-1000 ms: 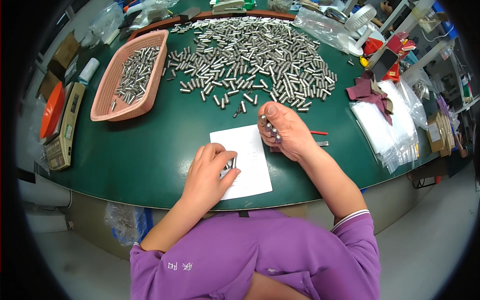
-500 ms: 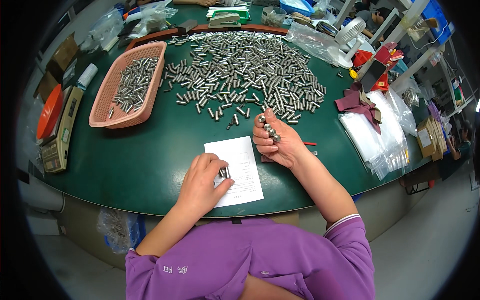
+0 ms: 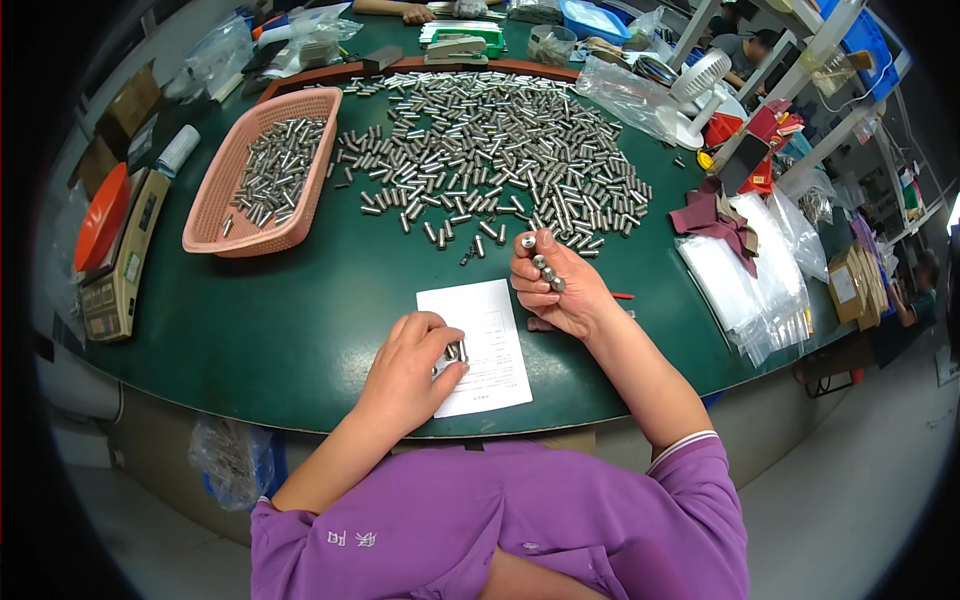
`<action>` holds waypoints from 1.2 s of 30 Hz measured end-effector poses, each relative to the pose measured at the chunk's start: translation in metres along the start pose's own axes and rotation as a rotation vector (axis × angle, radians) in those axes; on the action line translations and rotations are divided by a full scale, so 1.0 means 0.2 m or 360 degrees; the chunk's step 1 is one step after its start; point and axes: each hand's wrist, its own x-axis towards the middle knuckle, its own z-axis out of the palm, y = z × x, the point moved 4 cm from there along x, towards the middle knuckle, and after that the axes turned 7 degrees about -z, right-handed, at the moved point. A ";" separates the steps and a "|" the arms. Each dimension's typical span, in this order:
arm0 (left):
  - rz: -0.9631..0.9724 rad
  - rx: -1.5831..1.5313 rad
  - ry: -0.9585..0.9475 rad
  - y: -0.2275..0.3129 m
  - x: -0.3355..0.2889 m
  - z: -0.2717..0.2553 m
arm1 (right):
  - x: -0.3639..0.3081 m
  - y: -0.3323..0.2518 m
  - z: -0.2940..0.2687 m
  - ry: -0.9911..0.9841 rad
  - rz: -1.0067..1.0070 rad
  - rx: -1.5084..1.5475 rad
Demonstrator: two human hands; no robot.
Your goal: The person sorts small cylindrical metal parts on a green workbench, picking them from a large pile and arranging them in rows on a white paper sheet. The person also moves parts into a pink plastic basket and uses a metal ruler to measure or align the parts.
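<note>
Several small metal cylinders lie in my right hand, its fingers curled round them and their round ends showing. My left hand is closed on a few more metal cylinders, partly hidden by the fingers, above a printed white sheet on the green table. A big heap of the same cylinders spreads beyond my hands. To its left stands a pink plastic basket with many cylinders inside.
A scale with an orange dish stands far left. At right are plastic bags, a maroon cloth and a small white fan. A stapler and a co-worker's hand show at the back.
The view has shifted slightly, so the table's things appear a little lower. Both hands keep their hold; the cylinders in my right hand have shifted a little among the fingers.
</note>
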 end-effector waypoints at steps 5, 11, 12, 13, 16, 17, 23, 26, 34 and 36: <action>-0.0001 -0.0010 -0.0016 -0.01 0.00 0.00 | 0.01 0.00 0.00 0.0020 -0.0015 -0.0111; 0.0122 0.0022 -0.0023 -0.02 0.01 -0.02 | 0.14 -0.05 0.13 0.0034 0.0113 -0.0683; 0.0139 0.0033 -0.0025 -0.03 0.01 -0.02 | 0.21 -0.04 0.21 0.0011 0.0143 -0.0873; 0.0161 0.0028 0.0007 -0.04 0.00 -0.03 | 0.29 -0.02 0.30 -0.0064 0.0100 -0.1055; 0.0167 -0.0038 0.0043 -0.09 -0.01 -0.03 | 0.59 0.06 0.59 -0.0204 -0.0070 -0.1645; 0.0186 -0.0044 0.0036 -0.09 -0.02 -0.03 | 0.69 0.09 0.68 -0.0269 -0.0192 -0.1833; 0.0259 -0.0172 -0.0044 -0.07 0.00 -0.02 | 1.13 0.32 0.91 -0.0582 -0.0936 -0.2551; 0.0278 -0.0177 -0.0062 -0.08 0.01 -0.03 | 1.20 0.42 0.91 -0.0827 -0.0928 -0.2848; 0.0235 -0.0206 -0.0067 -0.11 -0.01 -0.03 | 0.68 0.02 0.73 -0.0567 -0.1396 -0.2812; 0.0063 -0.0252 -0.0189 -0.10 -0.02 -0.03 | 0.45 -0.07 0.58 -0.0489 -0.1119 -0.2909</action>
